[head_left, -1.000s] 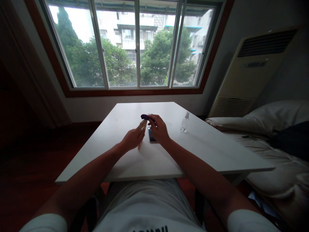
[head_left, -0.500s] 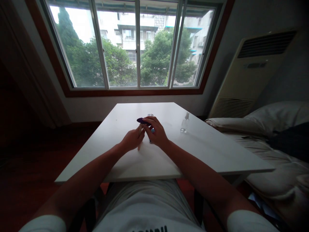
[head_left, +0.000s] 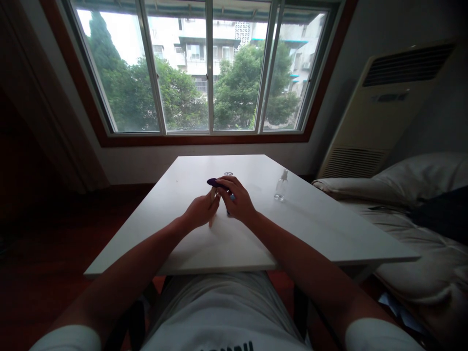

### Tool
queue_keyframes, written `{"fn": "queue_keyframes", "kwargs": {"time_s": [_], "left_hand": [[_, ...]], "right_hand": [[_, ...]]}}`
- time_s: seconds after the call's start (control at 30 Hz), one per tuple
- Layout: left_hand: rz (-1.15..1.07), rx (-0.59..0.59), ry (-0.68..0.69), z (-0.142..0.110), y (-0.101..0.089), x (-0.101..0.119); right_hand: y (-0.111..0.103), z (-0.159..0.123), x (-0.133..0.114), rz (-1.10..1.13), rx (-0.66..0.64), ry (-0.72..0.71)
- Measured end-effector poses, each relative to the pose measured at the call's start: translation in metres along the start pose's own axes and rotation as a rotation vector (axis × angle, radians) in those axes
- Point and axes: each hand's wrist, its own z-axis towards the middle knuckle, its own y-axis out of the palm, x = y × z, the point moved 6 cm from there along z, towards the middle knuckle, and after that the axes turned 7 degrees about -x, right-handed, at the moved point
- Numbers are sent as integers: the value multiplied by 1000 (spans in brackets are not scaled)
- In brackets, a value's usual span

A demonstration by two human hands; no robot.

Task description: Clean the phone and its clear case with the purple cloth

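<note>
Over the middle of the white table [head_left: 204,248], my two hands meet. My left hand [head_left: 200,209] is closed around a light wooden stick-like handle [head_left: 211,222], whose lower end pokes out beneath the fingers. A dark purple, flat oval thing [head_left: 212,182] sits at the top, pinched between the fingers and thumb of my right hand [head_left: 237,199]. Whether the handle and the oval are joined is hidden by my fingers. Behind my right hand, partly covered, stands a dark blue object [head_left: 228,212]. Just beyond is a small thing with thin dark loops [head_left: 228,173].
A clear spray bottle [head_left: 280,189] stands upright on the table, right of my hands. A sofa [head_left: 358,195] runs along the right side, with a tall air conditioner [head_left: 383,107] behind it. Beyond the table's far edge is a window [head_left: 210,73].
My hands stay nearly in place with the same hold, shifting only very slightly. The camera view has moved a touch; the bottle stands as before.
</note>
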Motion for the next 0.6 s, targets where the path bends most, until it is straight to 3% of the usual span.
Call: {"fn": "queue_keyframes", "kwargs": {"time_s": [0.23,0.47,0.6], "left_hand": [[49,17,9,1,0,0],[36,25,-26,2,-1,-5],[51,14,-14,2,0,-4]], "right_hand": [[-1,2,2,-13,7,-44],[-2,0,29,17,41,87],[-3,-1,25,2,32,68]]}}
